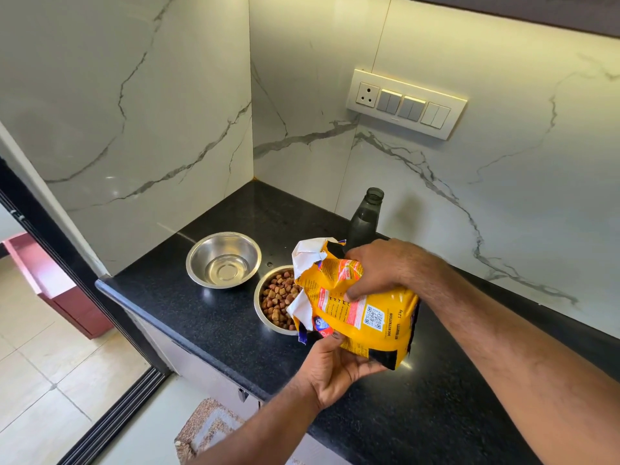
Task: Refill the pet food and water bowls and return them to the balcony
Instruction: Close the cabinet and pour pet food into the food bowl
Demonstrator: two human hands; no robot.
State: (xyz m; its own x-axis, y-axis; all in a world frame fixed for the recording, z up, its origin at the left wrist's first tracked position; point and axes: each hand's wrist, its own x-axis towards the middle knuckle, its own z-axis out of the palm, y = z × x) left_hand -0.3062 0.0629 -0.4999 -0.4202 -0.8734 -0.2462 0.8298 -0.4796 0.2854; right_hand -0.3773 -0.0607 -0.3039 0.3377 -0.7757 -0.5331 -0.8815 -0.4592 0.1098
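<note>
both hands hold a yellow dog food bag (365, 310) tipped on its side above the black granite counter (208, 317). the right hand (379, 266) grips the bag's top, fingers wrapped over it; the left hand (332, 367) cups its underside, fingers curled around it. the torn open end hangs over a steel bowl (268, 317) filled with brown kibble (278, 297). just beside it sits a second steel bowl (223, 260), holding no kibble. a dark uncapped bottle (365, 218) stands behind the bag, near the marble wall.

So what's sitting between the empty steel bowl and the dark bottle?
Only bare black counter between the empty bowl and the bottle, in the head view.
</note>
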